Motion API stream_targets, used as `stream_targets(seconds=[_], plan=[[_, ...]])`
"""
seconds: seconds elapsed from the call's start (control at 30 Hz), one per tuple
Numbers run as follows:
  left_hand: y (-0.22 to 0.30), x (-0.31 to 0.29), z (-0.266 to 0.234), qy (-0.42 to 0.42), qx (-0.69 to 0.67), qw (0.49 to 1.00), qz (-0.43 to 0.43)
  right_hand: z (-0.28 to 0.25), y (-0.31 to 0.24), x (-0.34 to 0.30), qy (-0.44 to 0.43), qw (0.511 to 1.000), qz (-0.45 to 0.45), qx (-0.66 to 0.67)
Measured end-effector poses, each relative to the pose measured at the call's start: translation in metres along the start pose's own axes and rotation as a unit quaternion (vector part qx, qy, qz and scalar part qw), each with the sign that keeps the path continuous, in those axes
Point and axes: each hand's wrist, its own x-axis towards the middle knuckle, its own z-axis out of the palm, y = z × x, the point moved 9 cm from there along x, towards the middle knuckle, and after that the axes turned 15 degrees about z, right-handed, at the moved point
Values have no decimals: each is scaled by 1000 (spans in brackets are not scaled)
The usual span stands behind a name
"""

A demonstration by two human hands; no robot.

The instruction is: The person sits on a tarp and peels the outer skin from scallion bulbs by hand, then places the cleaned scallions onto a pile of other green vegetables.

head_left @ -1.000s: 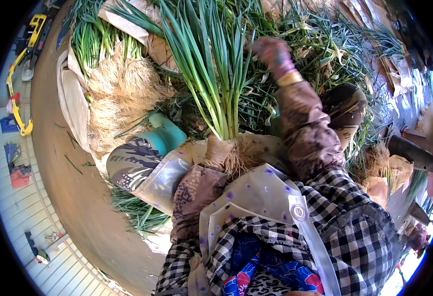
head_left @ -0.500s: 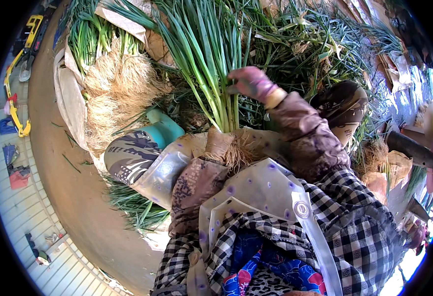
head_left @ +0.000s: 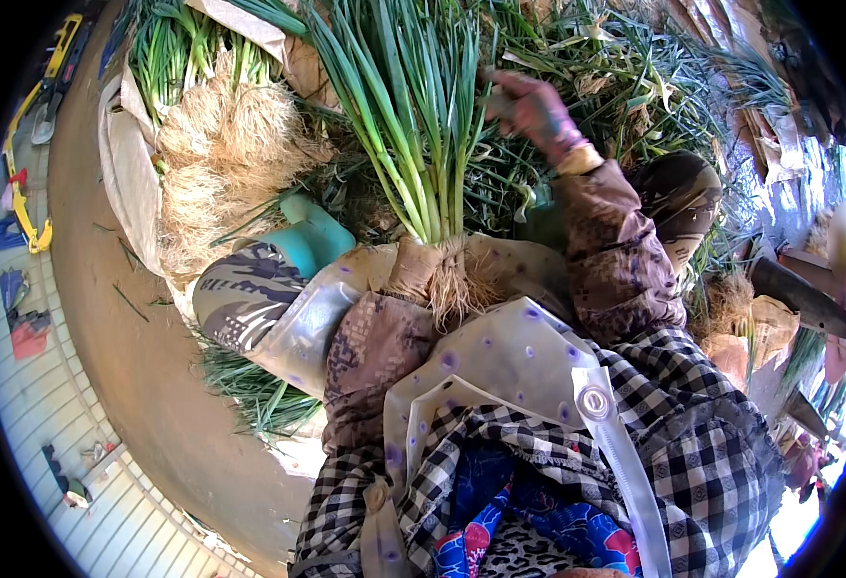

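A bunch of green onions [head_left: 423, 183] stands upright over my lap, its leaves fanning out away from me. Around the white stems just above the roots [head_left: 459, 289], my left hand [head_left: 411, 268], in a tan glove, is closed. The pale roots hang down over my clear, purple-spotted apron [head_left: 505, 352]. To the right of the leaves, my right hand [head_left: 541, 118], in a stained pinkish glove, is raised with its fingers apart. It holds nothing that I can see, and its fingertips are a little blurred.
A heap of loose green leaves [head_left: 616, 87] lies beyond my right hand. At the left, bundled green onions with thick pale roots [head_left: 216, 164] lie on tan sheeting [head_left: 126, 178]. More green leaves [head_left: 254, 385] lie beside my left knee. A dark pipe-like bar [head_left: 799, 297] juts in at right.
My right hand has moved away from the stems, up and to the right, and its fingers have spread. The bunch's roots now show more fully in my left hand.
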Motion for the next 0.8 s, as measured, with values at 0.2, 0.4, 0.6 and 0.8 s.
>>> stream_targets(seconds=[0.2,0.4,0.6,0.8], plan=[[10,-6,10,19,-31,999,24,-2,10,28,289,862,-134,-395],[4,0,-4,7,74,996,48,70,-12,-21,3,946,-183,-266],[10,4,-4,25,137,969,204,95,49,-11,-152,963,-33,-222],[-13,9,-29,-1,444,892,80,108,16,-46,-60,938,-224,-258]])
